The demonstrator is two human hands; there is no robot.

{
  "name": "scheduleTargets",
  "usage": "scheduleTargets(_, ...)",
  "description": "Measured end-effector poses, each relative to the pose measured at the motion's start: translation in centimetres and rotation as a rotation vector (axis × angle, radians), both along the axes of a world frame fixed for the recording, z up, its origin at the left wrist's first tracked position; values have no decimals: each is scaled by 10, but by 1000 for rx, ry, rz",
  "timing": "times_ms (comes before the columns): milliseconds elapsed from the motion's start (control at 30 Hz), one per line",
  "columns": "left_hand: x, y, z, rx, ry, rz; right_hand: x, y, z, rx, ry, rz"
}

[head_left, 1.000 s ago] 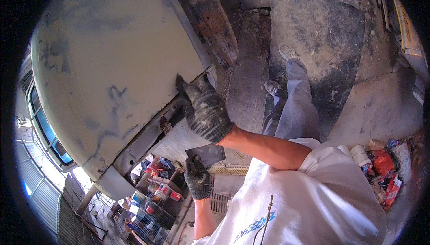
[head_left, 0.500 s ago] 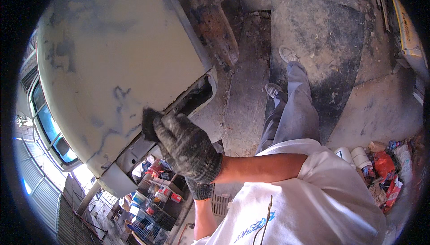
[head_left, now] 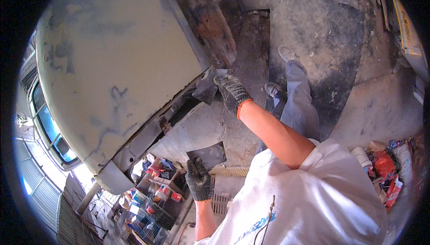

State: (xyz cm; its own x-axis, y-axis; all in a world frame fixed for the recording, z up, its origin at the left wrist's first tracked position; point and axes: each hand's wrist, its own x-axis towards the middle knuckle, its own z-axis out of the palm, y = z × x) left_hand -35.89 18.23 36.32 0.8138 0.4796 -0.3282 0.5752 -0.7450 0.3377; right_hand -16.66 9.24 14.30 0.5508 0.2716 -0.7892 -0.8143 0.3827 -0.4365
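Note:
My gloved right hand (head_left: 232, 91) grips a dark grey sheet (head_left: 205, 88), like abrasive paper, at the near right corner of a cream vehicle panel (head_left: 116, 52) with grey patches. My gloved left hand (head_left: 198, 180), lower down, holds another dark, flat, square sheet (head_left: 208, 154) between its fingers. Along the panel's edge runs an open metal channel (head_left: 136, 144) with a dark gap and a rusty bit.
Below the panel, a cluttered cart (head_left: 156, 195) holds boxes and tools. A pile of red and white containers (head_left: 383, 164) lies at right. A dark mat (head_left: 322, 34) is under my feet, beside a rusty metal piece (head_left: 212, 25). A yellow object (head_left: 405, 25) stands far right.
My right hand moved from over the panel's lower edge up and right to its corner. My left hand and its sheet, mostly hidden half a second ago, show again.

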Motion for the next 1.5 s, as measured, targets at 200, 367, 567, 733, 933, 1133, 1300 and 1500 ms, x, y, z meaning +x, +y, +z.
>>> scheduleTargets(200, -1, -7, -2, 32, -26, 69, 11, -4, 33, 243, 61, -60)
scheduleTargets(367, 1, -10, 1, -20, -91, -38, 28, -10, 53, 355, 90, -76)
scheduleTargets(567, 9, -16, 4, -32, -39, 39, 38, -21, 73, 403, 172, -112)
scheduleTargets(733, 14, -16, 3, -96, 19, 126, 32, -19, 61, 333, 55, 76)
scheduleTargets(933, 11, -17, 1, -181, -60, 184, 29, 12, 33, 329, -248, -83)
scheduleTargets(1133, 8, -21, -2, -142, -81, 149, 28, 7, 59, 89, -475, 132)
scheduleTargets(1300, 7, -23, -1, -91, -90, 103, 29, 10, 92, 450, 75, -16)
scheduleTargets(1500, 4, -20, 1, 23, 1, 51, 23, 10, 123, 395, -268, 66)
